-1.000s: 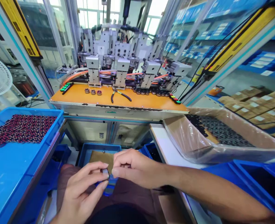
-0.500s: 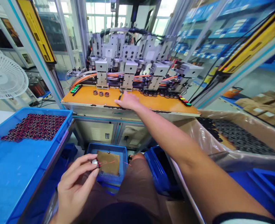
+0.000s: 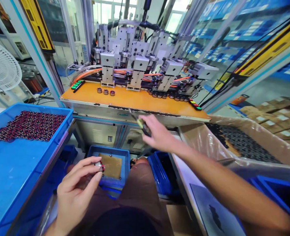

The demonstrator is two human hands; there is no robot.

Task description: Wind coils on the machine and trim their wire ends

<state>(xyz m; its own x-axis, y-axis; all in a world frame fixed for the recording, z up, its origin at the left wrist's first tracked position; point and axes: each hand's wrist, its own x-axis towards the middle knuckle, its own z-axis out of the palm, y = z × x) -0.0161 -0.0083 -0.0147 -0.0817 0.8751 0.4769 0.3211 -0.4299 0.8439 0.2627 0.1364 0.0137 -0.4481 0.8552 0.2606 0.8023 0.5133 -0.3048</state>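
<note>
1. Pinching a small silver-and-red wound coil part (image 3: 100, 165) between thumb and fingertips, the left hand (image 3: 74, 193) holds it up near the lap, above a small blue bin with a brown cardboard liner (image 3: 110, 165), probably so it sits in plain sight.
2. The right hand (image 3: 158, 134) is clenched around black-and-yellow-handled pliers (image 3: 141, 123), carried in the air just near of the orange-topped counter (image 3: 140, 101) with the metal tip pointing up and to the far left.
3. Three small round coils (image 3: 106, 91) sit in a row on the counter's far left, below the grey machine heads (image 3: 137, 70).
4. A large blue tray of red-black parts (image 3: 28, 126) lies left; a plastic-lined carton of dark parts (image 3: 243, 142) lies right, both within arm's reach.
</note>
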